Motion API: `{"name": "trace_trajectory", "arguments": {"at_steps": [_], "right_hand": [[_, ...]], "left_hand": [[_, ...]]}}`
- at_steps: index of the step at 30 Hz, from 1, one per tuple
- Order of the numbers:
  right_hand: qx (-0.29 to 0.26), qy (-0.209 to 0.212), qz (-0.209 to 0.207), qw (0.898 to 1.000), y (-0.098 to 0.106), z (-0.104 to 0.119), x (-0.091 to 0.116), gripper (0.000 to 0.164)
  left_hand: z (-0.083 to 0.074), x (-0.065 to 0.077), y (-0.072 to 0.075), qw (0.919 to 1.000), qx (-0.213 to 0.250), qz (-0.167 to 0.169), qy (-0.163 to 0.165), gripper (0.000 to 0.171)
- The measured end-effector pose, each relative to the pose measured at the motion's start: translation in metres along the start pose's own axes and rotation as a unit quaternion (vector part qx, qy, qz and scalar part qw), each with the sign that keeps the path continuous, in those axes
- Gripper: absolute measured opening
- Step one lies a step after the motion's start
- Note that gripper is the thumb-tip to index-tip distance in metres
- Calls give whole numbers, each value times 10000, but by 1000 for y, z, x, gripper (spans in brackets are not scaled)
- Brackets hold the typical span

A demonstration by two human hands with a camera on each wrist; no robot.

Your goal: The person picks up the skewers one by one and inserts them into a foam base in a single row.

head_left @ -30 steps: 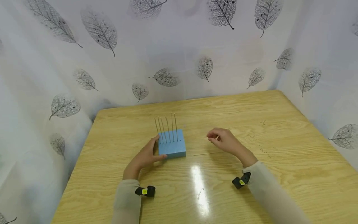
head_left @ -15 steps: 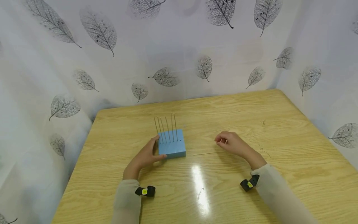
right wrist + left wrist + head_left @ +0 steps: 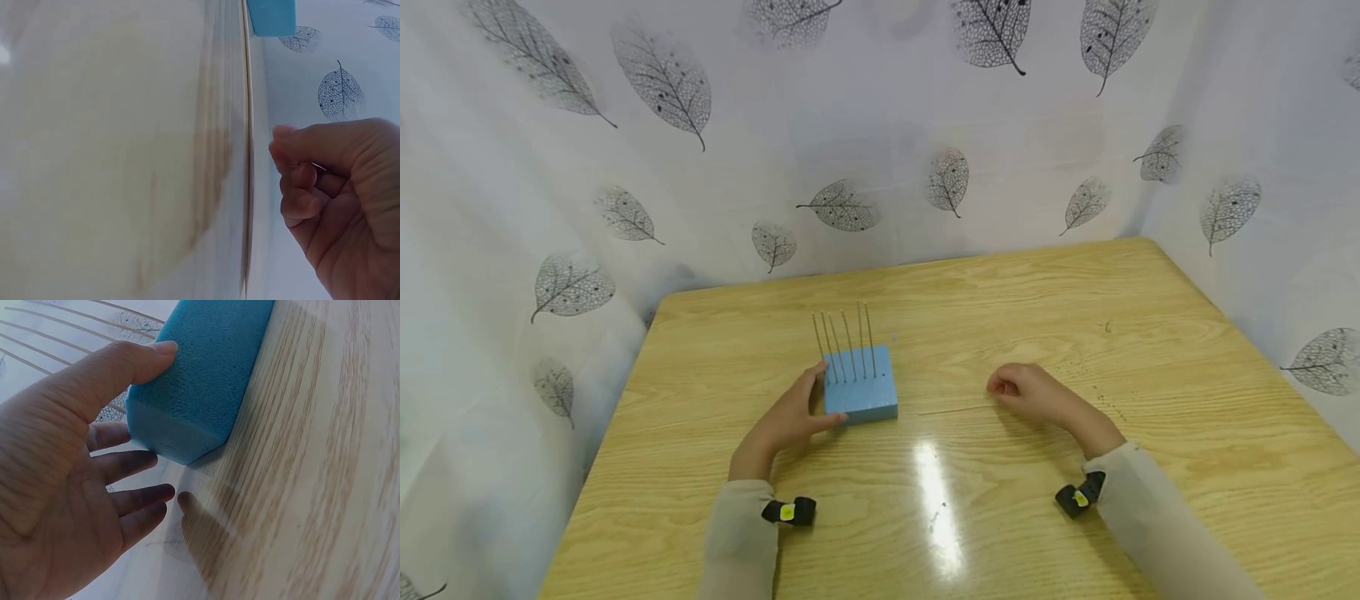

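My left hand (image 3: 786, 417) grips the left end of a blue foam block (image 3: 872, 398), its thumb on the near side and forefinger at the far corner. In the left wrist view the other fingers spread below the block (image 3: 206, 375). Several thin sticks (image 3: 853, 346) stand in a row in the block, some leaning slightly. One more thin stick (image 3: 955, 410) lies on the table, right of the block. Above its right end is my right hand (image 3: 1026, 392), fingers curled, thumb and forefinger tips together. In the right wrist view those fingertips (image 3: 282, 132) appear apart from the stick.
The wooden table (image 3: 850, 517) has dark specks (image 3: 1105, 400) on its right side. A small hole (image 3: 883, 375) shows at the right end of the block's row. A white leaf-patterned curtain (image 3: 880, 125) surrounds the table's back and sides.
My right hand has moved right and slightly toward me, along the lying stick, and its thumb and fingers have closed together. The left hand and block have stayed in place.
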State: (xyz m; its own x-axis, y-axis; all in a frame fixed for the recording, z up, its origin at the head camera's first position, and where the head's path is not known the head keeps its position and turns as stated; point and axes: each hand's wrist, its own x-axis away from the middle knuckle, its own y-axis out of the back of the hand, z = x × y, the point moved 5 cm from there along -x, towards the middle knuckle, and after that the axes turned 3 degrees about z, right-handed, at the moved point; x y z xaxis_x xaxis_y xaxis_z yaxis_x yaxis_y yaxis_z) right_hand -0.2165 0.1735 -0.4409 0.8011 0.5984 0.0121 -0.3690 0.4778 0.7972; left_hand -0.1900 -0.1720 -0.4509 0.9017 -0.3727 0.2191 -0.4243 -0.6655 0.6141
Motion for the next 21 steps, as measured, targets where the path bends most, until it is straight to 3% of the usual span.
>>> {"name": "trace_trajectory", "arguments": {"at_steps": [10,21], "right_hand": [[-99,-32,393,9992,-6,-6,0,7],[133,49,540,9984,-9,1,-3,11]], "left_hand": [[2,0,0,10000,6,16,34,100],[0,1,2,10000,-31,0,-17,100]]}}
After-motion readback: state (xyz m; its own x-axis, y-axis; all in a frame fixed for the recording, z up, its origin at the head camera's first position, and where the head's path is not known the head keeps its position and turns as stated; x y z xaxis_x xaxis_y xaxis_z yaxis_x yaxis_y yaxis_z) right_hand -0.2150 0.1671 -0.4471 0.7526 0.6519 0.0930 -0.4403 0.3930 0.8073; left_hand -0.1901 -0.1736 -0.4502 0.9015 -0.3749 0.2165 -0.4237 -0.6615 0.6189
